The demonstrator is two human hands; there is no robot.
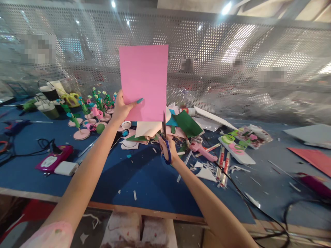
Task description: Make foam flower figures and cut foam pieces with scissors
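My left hand (pixel 122 108) is closed on the lower left corner of a pink sheet (pixel 144 81), holding it upright above the blue table (pixel 144 182). My right hand (pixel 168 150) grips blue-handled scissors (pixel 165 137) just under the sheet. Their blades point up and meet the sheet's bottom edge near its right side.
A pile of paper and foam scraps (pixel 181 127) lies behind my hands. A pink glue gun (pixel 201 150) and glue sticks (pixel 223 163) rest to the right, with a black cable (pixel 240 193). Small craft flowers on round bases (pixel 90 113) stand at left. A perforated metal screen (pixel 232 62) backs the table.
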